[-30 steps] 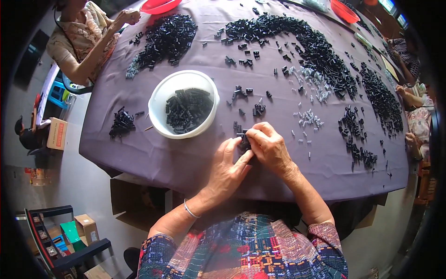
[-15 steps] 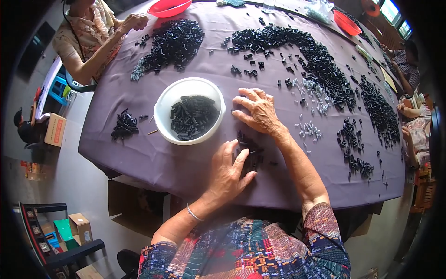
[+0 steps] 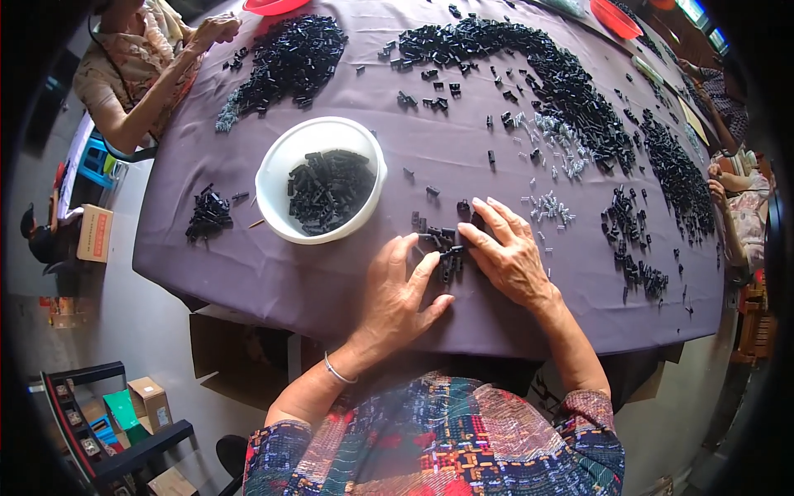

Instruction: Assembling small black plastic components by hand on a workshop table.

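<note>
Several small black plastic parts (image 3: pixel 447 246) lie in a loose cluster on the cloth between my hands. My left hand (image 3: pixel 401 285) rests at the near left of them, fingers apart, fingertips touching the cluster's edge. At its right side is my right hand (image 3: pixel 509 255), fingers stretched out, the fingertips touching parts there. Neither hand visibly holds anything. Just beyond my left hand stands a white plastic bowl (image 3: pixel 374 183), partly filled with black parts (image 3: pixel 329 190). A small black pile (image 3: pixel 208 213) lies to the bowl's left.
A large black heap (image 3: pixel 546 74) curves across the far cloth, with clear small pieces (image 3: pixel 552 207) beside it. Another heap (image 3: pixel 298 62) lies near a co-worker's hand (image 3: pixel 217 29). Red bowls (image 3: pixel 616 18) stand farther off. The table's near edge (image 3: pixel 248 310) runs before me.
My right hand has moved nearer and right, to the cluster's right side, uncovering it. My left hand stays nearly in place. The view has shifted slightly.
</note>
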`<act>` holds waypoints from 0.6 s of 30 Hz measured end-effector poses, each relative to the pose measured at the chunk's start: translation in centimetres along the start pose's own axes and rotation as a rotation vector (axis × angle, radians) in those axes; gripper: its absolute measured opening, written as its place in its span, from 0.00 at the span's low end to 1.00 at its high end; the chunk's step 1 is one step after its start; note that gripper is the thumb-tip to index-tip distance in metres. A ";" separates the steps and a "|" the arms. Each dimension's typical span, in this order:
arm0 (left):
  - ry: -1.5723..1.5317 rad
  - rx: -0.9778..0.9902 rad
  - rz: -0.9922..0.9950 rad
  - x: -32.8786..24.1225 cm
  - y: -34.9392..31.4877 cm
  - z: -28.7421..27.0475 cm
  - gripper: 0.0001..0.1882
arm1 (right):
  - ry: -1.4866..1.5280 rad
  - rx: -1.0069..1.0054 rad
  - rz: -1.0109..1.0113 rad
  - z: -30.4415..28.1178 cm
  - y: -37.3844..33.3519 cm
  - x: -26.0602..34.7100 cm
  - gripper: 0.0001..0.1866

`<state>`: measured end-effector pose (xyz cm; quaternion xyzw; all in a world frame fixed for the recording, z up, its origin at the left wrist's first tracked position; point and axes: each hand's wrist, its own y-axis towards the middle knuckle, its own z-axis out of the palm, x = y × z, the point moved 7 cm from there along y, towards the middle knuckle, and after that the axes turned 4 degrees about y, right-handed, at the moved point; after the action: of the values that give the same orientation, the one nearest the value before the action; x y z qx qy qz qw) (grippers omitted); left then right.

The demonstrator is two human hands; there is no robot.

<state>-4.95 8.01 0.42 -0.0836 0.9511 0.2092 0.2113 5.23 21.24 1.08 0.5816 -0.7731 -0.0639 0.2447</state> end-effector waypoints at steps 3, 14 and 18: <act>0.019 -0.004 0.009 -0.1 -0.2 -0.1 0.36 | -0.019 0.007 0.007 -0.7 -1.4 0.6 0.19; 0.007 -0.035 0.000 -0.3 -0.6 -0.3 0.37 | 0.075 -0.149 -0.073 -1.2 3.0 1.3 0.17; 0.012 -0.031 0.003 -0.3 -0.3 0.1 0.37 | 0.039 -0.046 -0.167 3.0 8.1 1.1 0.17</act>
<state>-4.59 7.85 0.34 -0.0866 0.9491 0.2240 0.2039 -3.40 22.22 1.90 0.6392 -0.7155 -0.0907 0.2669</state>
